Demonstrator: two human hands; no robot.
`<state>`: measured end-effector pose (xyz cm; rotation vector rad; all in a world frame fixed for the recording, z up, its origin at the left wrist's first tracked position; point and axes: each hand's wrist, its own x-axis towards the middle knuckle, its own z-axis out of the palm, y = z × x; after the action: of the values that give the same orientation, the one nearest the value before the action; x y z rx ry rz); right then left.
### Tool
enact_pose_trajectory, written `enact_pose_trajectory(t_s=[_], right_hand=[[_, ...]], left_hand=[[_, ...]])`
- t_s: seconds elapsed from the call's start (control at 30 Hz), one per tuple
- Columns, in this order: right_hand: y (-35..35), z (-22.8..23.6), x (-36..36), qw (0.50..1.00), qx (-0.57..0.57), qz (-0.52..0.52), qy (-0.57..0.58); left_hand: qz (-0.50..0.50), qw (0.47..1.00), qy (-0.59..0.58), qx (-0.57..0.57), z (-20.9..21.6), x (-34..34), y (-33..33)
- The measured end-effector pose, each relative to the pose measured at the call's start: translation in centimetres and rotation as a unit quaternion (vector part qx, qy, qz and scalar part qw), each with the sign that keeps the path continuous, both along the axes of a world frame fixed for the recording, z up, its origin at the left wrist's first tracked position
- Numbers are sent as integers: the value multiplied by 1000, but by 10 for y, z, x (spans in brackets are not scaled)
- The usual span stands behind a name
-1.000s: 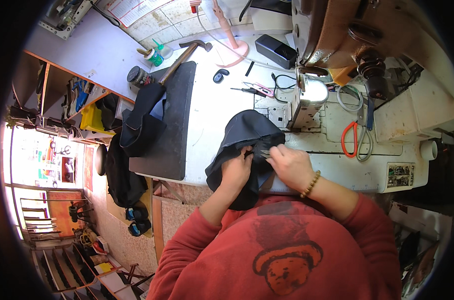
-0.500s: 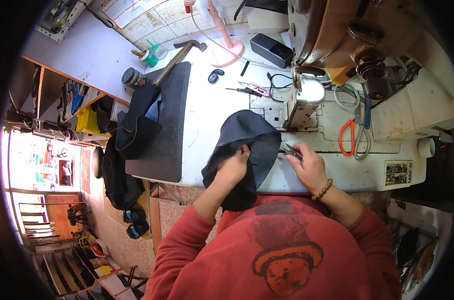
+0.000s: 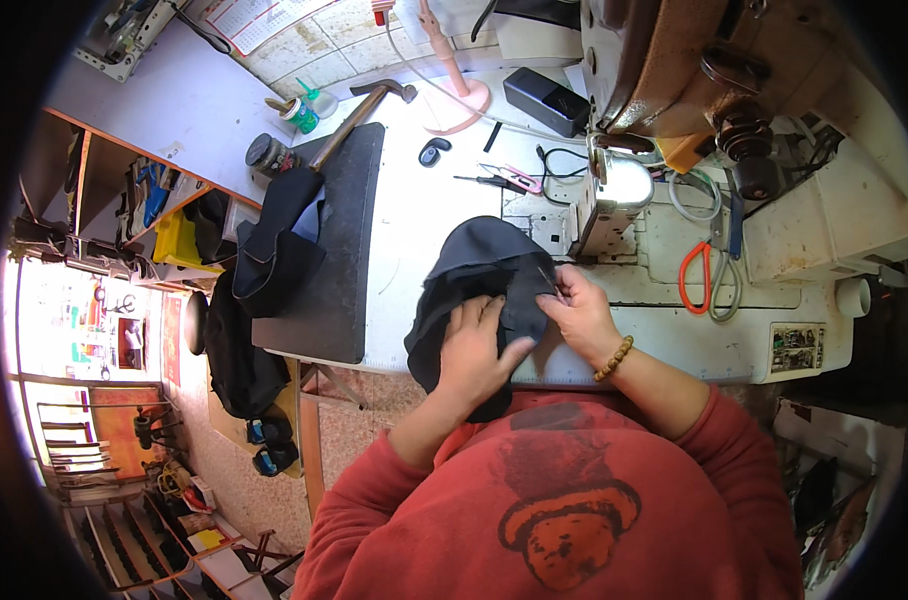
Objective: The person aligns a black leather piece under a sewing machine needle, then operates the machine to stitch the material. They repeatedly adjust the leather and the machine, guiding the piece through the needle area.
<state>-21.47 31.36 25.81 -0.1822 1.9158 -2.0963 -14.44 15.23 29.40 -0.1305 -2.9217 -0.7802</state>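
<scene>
Your black fabric piece (image 3: 484, 245) lies in front of you on the bench (image 3: 404, 215), half draped over its near edge. Its lower part is hidden by your left hand (image 3: 474, 350), which rests spread on the fabric, thumb apart; the tips of the fingers are hard to see against the dark folds. Your right hand (image 3: 584, 315) has thumb and fingertips drawn together at the piece's 3 o'clock edge; you cannot tell what, if anything, it grips.

Taking that piece as the dial's centre, the sewing machine (image 3: 674, 80) stands at 1 o'clock, its top cut off by the frame. At 3 o'clock lies one pair of scissors (image 3: 696, 280), with one red and one grey handle loop, the blades hard to make out. At 9 o'clock, one dark mat (image 3: 344, 300) carries a second black piece (image 3: 274, 255), partly over its edge. One hammer (image 3: 359, 120) lies at 11 o'clock. Beyond the mat at 10 o'clock you have three containers: one dark jar (image 3: 271, 153), one green tin (image 3: 299, 115) and one nozzle bottle (image 3: 322, 100).
</scene>
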Motion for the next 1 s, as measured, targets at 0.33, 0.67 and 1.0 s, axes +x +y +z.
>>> enact_pose_trajectory(t_s=[0.33,0.67,1.0], right_hand=[[-37,114,6,949,80,62,299],[30,139,3,902,163,60,394],[69,140,2,792,345,153,480]], left_hand=[[118,957,-84,250,62,11,-22],[93,604,-363,703,99,-7,-60],[81,589,-454,664,91,-27,-28]])
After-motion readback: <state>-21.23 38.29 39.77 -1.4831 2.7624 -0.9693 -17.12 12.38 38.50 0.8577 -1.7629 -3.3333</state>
